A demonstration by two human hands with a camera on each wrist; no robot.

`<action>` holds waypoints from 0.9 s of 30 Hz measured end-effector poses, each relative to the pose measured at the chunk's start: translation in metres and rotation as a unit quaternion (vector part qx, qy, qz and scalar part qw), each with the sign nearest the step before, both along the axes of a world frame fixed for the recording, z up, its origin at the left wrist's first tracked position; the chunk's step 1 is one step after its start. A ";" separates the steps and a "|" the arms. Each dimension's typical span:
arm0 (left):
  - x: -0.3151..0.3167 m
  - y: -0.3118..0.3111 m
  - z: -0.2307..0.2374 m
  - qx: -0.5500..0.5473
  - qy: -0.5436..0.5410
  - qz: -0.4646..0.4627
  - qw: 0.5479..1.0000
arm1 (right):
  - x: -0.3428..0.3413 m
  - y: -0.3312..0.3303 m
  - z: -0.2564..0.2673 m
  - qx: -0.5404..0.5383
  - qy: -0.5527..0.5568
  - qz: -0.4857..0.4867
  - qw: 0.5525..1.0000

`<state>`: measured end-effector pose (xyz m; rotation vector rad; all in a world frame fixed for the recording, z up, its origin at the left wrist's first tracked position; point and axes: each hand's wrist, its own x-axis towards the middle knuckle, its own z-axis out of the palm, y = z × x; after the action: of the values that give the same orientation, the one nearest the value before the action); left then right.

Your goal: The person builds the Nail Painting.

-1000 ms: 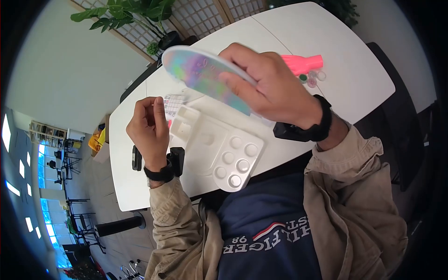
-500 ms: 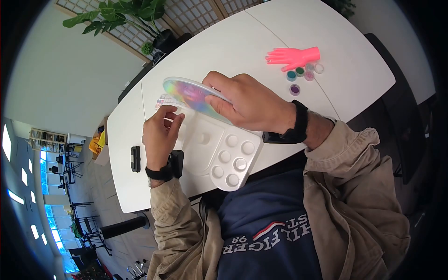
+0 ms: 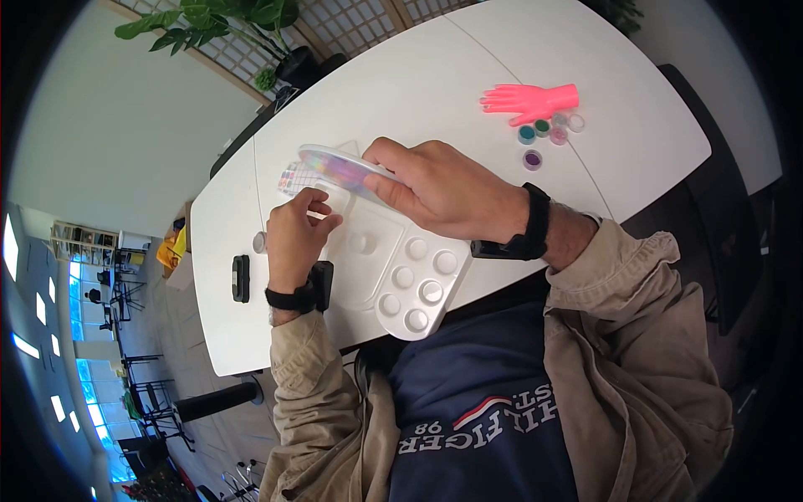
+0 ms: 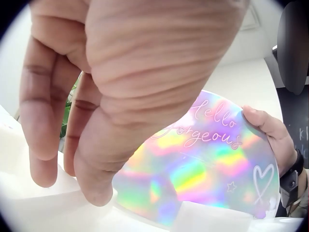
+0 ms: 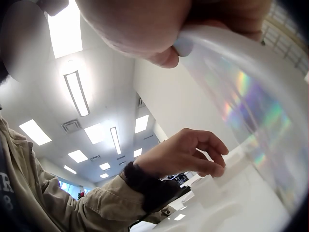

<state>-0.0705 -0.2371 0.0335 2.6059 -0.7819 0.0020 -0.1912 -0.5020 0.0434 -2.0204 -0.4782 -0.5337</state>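
Observation:
My right hand (image 3: 468,192) grips the edge of a round iridescent disc (image 4: 193,164) with a thick white rim. Its shiny face carries the words "Hello Gorgeous", a heart and a star. The disc is tilted on edge over the far part of a white moulded tray (image 3: 397,219), which has several round wells and a raised box-like section. Close beside that section is my left hand (image 3: 297,238), fingers loosely bent and thumb apart, with nothing visible between them. In the right wrist view the left hand (image 5: 193,152) hangs over the tray, near the disc's lower side.
At the far right lie a pink model hand (image 3: 531,102) and several small pots of coloured powder, one purple (image 3: 532,159). A sheet of coloured patches (image 3: 294,178) lies behind the tray. Left of my wrist are a black device (image 3: 241,278) and a small round pot (image 3: 260,242).
My right hand has brought the disc down and left toward the tray, turning it more edge-on. My left hand has shifted right, its thumb and fingers now apart.

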 end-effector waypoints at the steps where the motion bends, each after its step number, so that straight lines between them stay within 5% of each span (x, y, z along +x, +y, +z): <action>1: 0.000 0.000 0.000 0.001 -0.003 0.001 1.000 | 0.000 0.000 0.001 0.000 0.006 0.004 1.000; 10: -0.007 -0.005 0.007 0.018 -0.020 0.010 1.000 | 0.000 -0.003 -0.001 -0.058 0.049 0.043 0.996; 18: -0.012 -0.014 0.023 -0.215 -0.183 -0.048 0.958 | -0.009 -0.015 0.015 -0.087 0.052 0.063 0.993; 21: -0.005 -0.013 0.022 -0.169 -0.269 -0.112 0.942 | -0.018 -0.019 0.030 -0.118 0.056 0.047 0.990; 27: -0.009 -0.019 0.017 -0.163 -0.222 -0.146 0.950 | -0.024 -0.018 0.032 -0.175 0.073 0.021 0.982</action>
<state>-0.0798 -0.2556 0.0502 2.1751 -1.2020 0.5965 -0.2150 -0.5198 0.0753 -2.3593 -0.5536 -0.2844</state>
